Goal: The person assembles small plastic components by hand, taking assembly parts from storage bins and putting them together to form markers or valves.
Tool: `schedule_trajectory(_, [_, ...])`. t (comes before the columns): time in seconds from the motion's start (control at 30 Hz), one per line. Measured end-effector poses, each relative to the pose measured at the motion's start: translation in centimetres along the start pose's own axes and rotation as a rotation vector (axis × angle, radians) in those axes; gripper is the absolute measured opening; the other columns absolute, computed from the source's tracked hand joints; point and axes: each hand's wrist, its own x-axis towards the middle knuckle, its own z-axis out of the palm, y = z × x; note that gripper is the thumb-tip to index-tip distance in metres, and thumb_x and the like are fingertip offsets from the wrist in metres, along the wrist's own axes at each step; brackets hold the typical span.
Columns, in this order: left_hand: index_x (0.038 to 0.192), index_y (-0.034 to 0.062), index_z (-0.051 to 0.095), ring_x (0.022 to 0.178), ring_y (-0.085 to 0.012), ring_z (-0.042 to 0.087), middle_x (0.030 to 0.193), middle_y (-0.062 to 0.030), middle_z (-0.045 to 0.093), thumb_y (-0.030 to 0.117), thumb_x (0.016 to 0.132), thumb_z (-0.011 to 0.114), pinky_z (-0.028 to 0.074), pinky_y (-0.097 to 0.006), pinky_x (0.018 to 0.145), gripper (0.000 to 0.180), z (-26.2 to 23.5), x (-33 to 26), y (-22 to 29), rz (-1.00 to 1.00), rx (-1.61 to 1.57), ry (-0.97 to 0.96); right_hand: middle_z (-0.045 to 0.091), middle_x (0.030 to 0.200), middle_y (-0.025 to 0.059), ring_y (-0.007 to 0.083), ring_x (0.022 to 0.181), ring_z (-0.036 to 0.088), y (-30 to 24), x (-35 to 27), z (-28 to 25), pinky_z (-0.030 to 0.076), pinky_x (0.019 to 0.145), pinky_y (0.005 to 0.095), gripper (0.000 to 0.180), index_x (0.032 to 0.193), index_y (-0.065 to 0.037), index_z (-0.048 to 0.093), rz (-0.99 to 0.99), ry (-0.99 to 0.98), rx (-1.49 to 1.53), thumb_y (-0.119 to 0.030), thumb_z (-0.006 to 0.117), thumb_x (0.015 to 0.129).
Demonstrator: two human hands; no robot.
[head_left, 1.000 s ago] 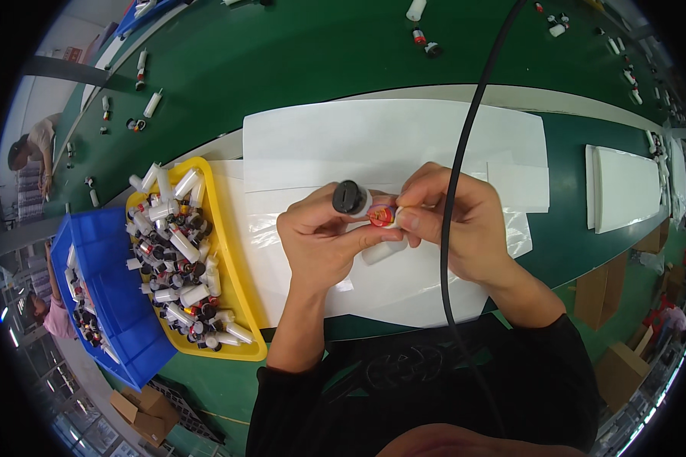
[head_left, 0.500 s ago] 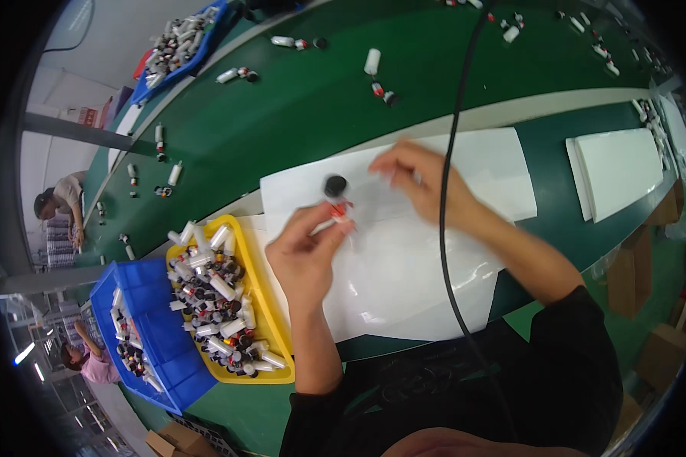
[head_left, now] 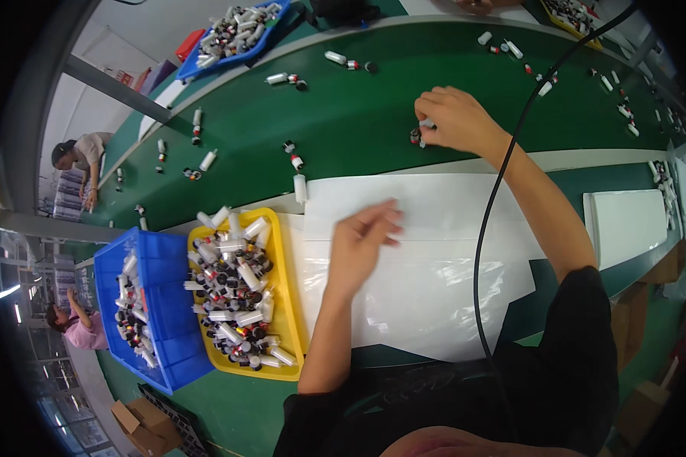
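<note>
My right hand point(head_left: 459, 120) reaches over the green belt point(head_left: 366, 114), thumb and fingers closed around small bottle parts point(head_left: 415, 137). Dark, red and whitish bits of these parts show beside the fingertips; the rest is hidden in the grip. Above the white sheet point(head_left: 411, 289), my left hand point(head_left: 358, 245) has its fingers partly bent and apart. It is a little blurred, and I see nothing in it. Just beyond the sheet's far left corner, a white bottle point(head_left: 300, 188) lies in line with a red and white piece point(head_left: 296, 161) and a dark cap.
A yellow tray point(head_left: 292, 320) and a blue bin point(head_left: 179, 335), both with bottle parts, stand at left. Another blue tray point(head_left: 187, 70) is beyond the belt. A black cable point(head_left: 480, 266) crosses the view. White sheets point(head_left: 629, 225) lie at right. Two people are at far left.
The capped bottle is gone from my left hand. My right hand has moved from above the sheet out over the belt and closed on parts. The view has shifted.
</note>
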Motion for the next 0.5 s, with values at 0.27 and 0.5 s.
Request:
schedule_trajectory(0.27, [0.124, -0.0048, 0.052, 0.093, -0.0216, 0.063, 0.109, -0.0159, 0.063, 0.018, 0.099, 0.045, 0.051, -0.031, 0.078, 0.035, 2.6, -0.5, -2.3, -0.284, -0.642, -0.211, 0.053, 0.086, 0.0049, 0.0139, 0.076, 0.056, -9.5, -9.2, 0.8, 0.048, 0.07, 0.0258, 0.019, 0.087, -0.001, 0.058, 0.365, 0.275, 1.239, 0.001, 0.068, 0.071])
schedule_trajectory(0.5, [0.118, 0.0007, 0.057, 0.098, -0.0187, 0.061, 0.115, -0.0162, 0.061, 0.013, 0.095, 0.054, 0.049, -0.029, 0.078, 0.027, 4.2, -1.6, -3.7, -0.183, -0.797, -0.061, 0.059, 0.088, 0.0071, 0.0147, 0.079, 0.06, -13.7, -12.5, 1.2, 0.049, 0.069, 0.0258, 0.025, 0.092, -0.002, 0.062, 0.356, 0.447, 1.08, 0.003, 0.069, 0.069])
